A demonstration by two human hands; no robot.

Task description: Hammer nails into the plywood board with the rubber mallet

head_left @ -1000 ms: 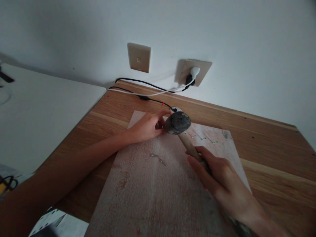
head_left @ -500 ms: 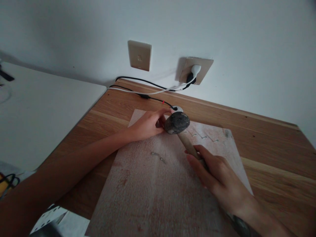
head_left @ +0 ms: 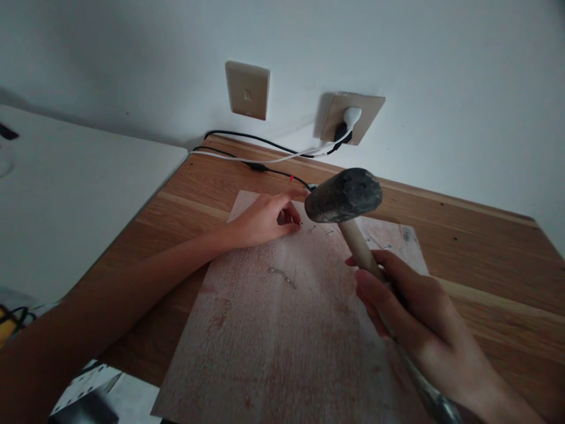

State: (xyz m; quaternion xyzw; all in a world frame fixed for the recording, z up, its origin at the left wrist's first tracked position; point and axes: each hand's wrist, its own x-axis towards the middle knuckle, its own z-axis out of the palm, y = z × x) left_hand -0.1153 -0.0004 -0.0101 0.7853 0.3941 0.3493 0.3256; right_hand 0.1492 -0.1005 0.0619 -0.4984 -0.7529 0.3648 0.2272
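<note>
My right hand (head_left: 424, 318) is wrapped round the wooden handle of a rubber mallet (head_left: 343, 195), whose dark head is raised above the board. On the far part of the pale, reddish-stained board (head_left: 265, 347) lies my left hand (head_left: 265, 219), thumb and fingertip pinching a small nail (head_left: 301, 223) of which only the tip end shows. To the right of that pinch, several nails stand in a row, among them one nail (head_left: 329, 232) left of the mallet handle. Two loose nails (head_left: 282, 277) lie flat nearer the middle of the board.
The board rests on a wooden tabletop (head_left: 485, 271) against a white wall. Black and white cables (head_left: 265, 160) run along the back to a wall socket (head_left: 366, 118). A switch plate (head_left: 248, 88) is at its left. A white surface (head_left: 88, 176) adjoins the table's left side.
The mallet has lifted off from beside my left fingers, up and to the right, with my right hand. My left hand stays at its place, still pinching. The view has shifted slightly.
</note>
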